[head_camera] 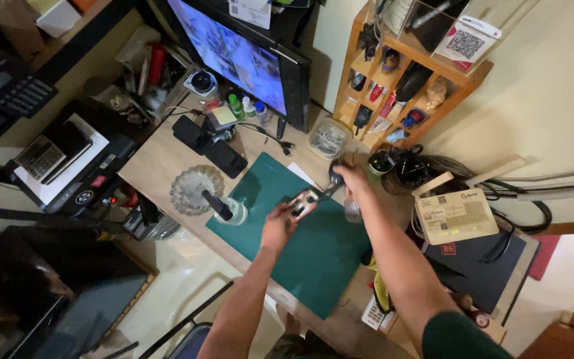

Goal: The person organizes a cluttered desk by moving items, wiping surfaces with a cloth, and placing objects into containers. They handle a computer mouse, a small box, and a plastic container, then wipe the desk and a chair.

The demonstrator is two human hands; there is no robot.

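Here, over the green cutting mat (300, 259) on my tabletop (161, 163), my left hand (278, 227) pinches a small silvery device (302, 204) while my right hand (352, 178) grips a dark tool (334, 178) against it, likely mid-repair, needing steady aim.

The cutting mat (313, 259) lies on the desk (161, 163), monitor (240, 56) behind it.

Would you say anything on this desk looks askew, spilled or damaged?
Nothing looks spilled or broken. The desk is crowded, and the green mat lies at a slant to its edge. The left hand holds a small device above it.
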